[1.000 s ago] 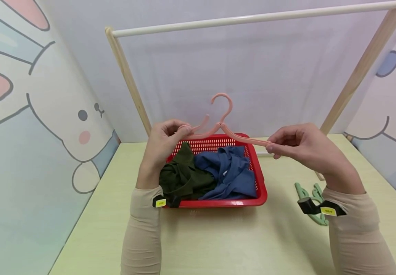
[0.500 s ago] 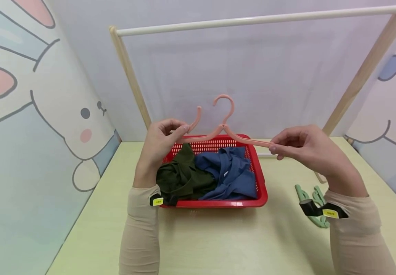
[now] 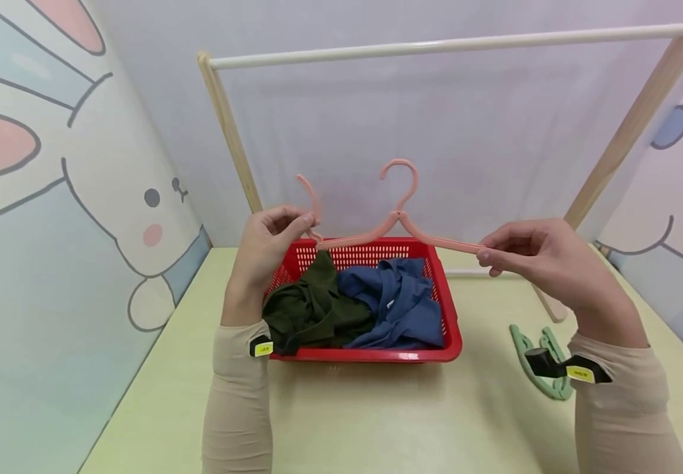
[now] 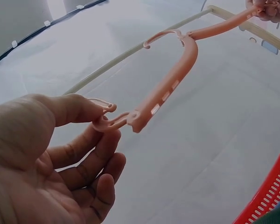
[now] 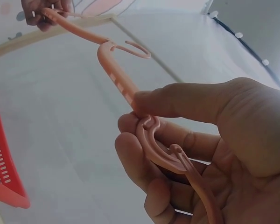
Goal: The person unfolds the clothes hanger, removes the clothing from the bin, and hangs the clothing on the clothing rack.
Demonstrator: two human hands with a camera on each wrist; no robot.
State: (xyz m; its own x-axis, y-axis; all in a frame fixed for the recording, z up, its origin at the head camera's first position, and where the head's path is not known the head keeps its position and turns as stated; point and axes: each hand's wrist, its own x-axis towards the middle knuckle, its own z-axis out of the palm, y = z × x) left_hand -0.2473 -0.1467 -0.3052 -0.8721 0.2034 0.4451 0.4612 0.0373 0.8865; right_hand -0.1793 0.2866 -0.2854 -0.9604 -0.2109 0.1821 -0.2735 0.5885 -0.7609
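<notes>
A pink folding clothes hanger [image 3: 356, 241] is held up over the back of a red basket [image 3: 371, 355], its hook [image 3: 415, 181] pointing upward. My left hand [image 3: 264, 247] pinches the hinged end section on the left between thumb and index finger; that section sticks up past the fingers. In the left wrist view the section stands folded at an angle to the hanger's arm [image 4: 165, 91]. My right hand [image 3: 539, 257] grips the outer end of the other arm. The right wrist view shows a curved end piece [image 5: 156, 147] lying across the fingers below the thumb.
Dark green cloth [image 3: 318, 309] and blue cloth [image 3: 401, 303] lie crumpled in the basket. A folded green hanger [image 3: 522, 359] lies on the table by the right forearm. Behind stands a rack with a white rod [image 3: 436, 46] and wooden posts [image 3: 229, 125].
The left end section has swung outward to the left, from leaning over the hanger's arm to pointing up beside the left hand. The right hand keeps its hold.
</notes>
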